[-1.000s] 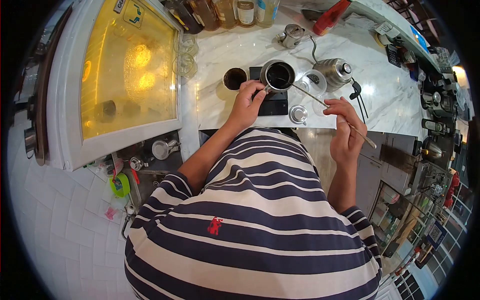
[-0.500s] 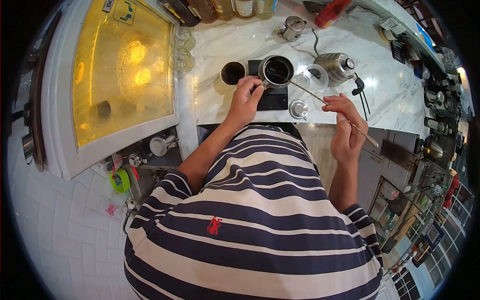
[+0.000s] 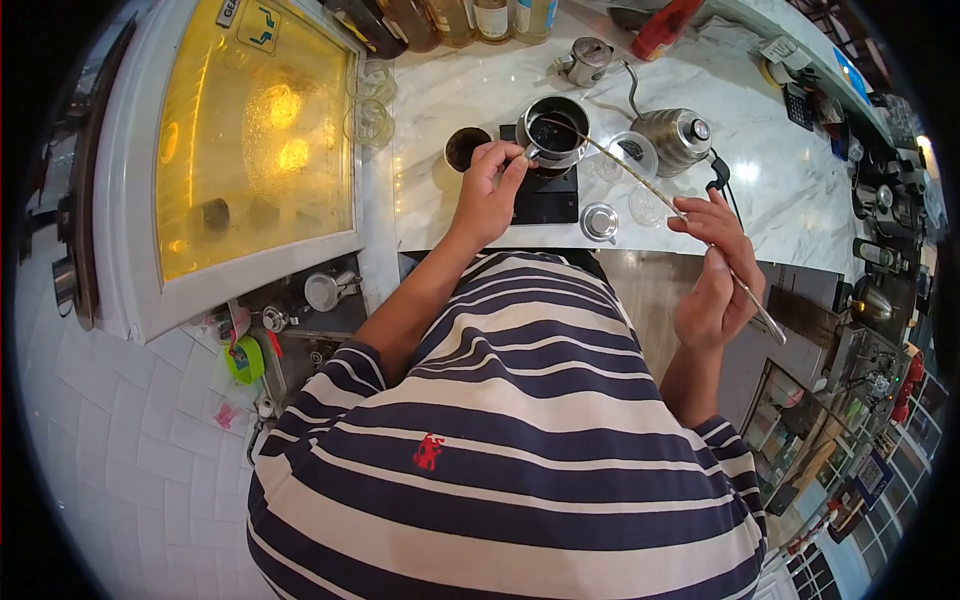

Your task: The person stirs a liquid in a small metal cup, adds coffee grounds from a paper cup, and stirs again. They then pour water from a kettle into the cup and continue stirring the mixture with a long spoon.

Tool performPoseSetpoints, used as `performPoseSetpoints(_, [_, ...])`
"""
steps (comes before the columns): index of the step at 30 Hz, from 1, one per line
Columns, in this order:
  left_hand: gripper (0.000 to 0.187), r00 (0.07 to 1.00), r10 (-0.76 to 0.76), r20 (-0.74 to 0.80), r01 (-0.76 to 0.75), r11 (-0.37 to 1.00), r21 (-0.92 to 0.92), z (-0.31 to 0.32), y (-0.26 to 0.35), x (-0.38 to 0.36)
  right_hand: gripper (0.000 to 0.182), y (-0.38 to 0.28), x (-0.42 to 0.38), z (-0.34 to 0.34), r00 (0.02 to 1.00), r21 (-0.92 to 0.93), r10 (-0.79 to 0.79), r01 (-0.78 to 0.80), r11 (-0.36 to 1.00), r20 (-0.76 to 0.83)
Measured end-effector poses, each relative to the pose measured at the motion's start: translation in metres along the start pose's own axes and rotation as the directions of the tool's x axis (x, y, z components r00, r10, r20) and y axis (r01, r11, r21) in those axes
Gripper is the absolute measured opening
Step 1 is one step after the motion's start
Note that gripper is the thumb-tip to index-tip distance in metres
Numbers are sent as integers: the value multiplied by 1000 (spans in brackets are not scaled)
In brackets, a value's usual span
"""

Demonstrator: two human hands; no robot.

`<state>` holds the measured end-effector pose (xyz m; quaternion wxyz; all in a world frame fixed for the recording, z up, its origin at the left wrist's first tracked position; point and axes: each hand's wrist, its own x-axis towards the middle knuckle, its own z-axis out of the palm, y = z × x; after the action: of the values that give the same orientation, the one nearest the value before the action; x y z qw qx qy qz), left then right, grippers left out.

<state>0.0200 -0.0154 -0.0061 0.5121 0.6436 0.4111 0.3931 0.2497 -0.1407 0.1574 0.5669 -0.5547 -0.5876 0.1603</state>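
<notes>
My left hand [image 3: 490, 196] grips the handle of a metal pitcher [image 3: 575, 156] with dark liquid inside. The pitcher is over a black scale [image 3: 546, 206] on the marble counter. A long, thin bar spoon [image 3: 640, 180] runs between the fingers and thumb of my right hand [image 3: 716, 275], its far end reaching into the pitcher. Left of the pitcher stands a cup [image 3: 466, 149] with dark contents. Just right of the scale sits a small round metal piece [image 3: 600, 222], and behind it a clear round container [image 3: 634, 154] holds something dark.
A gooseneck kettle [image 3: 672, 138] stands right of the pitcher, with a smaller metal jug [image 3: 588, 62] farther back. Several bottles [image 3: 455, 20] line the counter's back edge. Stacked glasses [image 3: 369, 122] stand beside a yellow-lit glass-fronted cabinet [image 3: 255, 140] on the left. A red bottle [image 3: 664, 30] lies at the back.
My right hand has moved right and toward me, drawing the spoon partly back, with its tip still within the pitcher. The pitcher has shifted slightly within the view; my left hand keeps its handle.
</notes>
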Motion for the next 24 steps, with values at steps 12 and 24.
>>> performPoseSetpoints(12, [19, 1000, -8, -6, 8, 997, -75, 0, -3, 5, 27, 23, -17, 15, 994, -50, 111, -112, 992, -15])
performPoseSetpoints(24, [15, 999, -22, -39, 12, 972, -236, -18, -2, 10, 29, 19, -21, 16, 975, 144, 151, -128, 981, -164])
